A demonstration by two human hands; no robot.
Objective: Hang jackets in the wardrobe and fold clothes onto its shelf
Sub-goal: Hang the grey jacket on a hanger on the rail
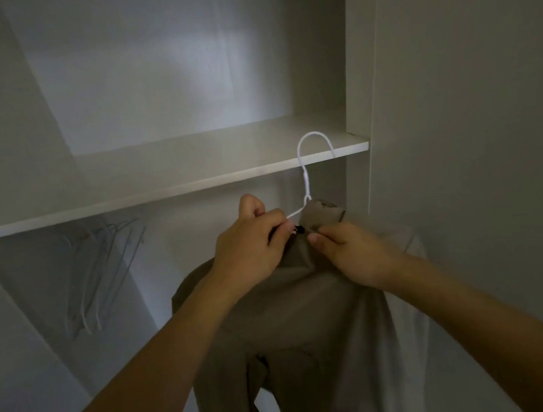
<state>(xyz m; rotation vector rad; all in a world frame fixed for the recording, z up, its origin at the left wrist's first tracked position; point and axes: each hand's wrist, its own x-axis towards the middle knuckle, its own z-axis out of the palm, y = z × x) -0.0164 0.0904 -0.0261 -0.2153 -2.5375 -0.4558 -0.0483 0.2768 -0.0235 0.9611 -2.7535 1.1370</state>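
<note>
Only the head view here, so taking the shelf (163, 182) as the landmark: you're holding a tan jacket (297, 306) on a white wire hanger (307, 173) just below the shelf's front edge, toward its right end. The hanger's hook is poking up past the shelf lip, with its open end curling to the right and down. The jacket's long axis is running top to bottom, collar up near the shelf and the body dropping away toward you.

Your left hand (251, 243) is clenching around the hanger's left shoulder wire and the collar cloth. Your right hand (355, 253) is pinching the fabric at the collar, right beside a small dark bit that could be a zip pull or button; too small to say. So both hands are busy at the neckline.

Progress-wise, I'd say you're early on. The shelf is looking bare, so no folded clothes yet. Under the shelf to the left, a bunch of empty hangers (99, 273) is dangling with nothing on them. This jacket isn't on the rail yet as far as I can tell; the rail itself is hidden under the shelf.
</note>
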